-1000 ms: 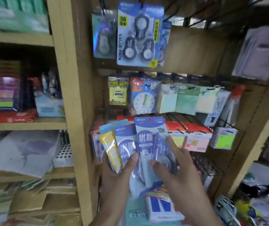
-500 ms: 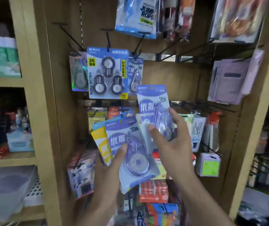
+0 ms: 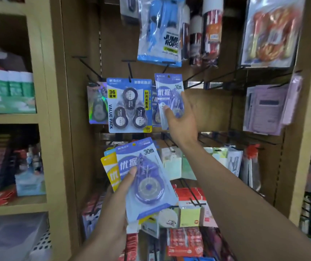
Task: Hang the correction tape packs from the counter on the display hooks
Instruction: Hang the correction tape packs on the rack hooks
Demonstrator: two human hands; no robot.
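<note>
1. The right hand (image 3: 182, 122) grips one blue tape pack (image 3: 169, 98), thumb on its front, fingers behind, raised just right of the hanging value pack (image 3: 129, 105).
2. The left hand (image 3: 117, 210) clasps a fanned stack of packs (image 3: 143, 178) lower down, thumb across the front pack.

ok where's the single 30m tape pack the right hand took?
Head view, upper centre: the right hand holds the single 30m pack up against the hook wall, just right of the hanging value pack and below the jump rope pack.
</note>
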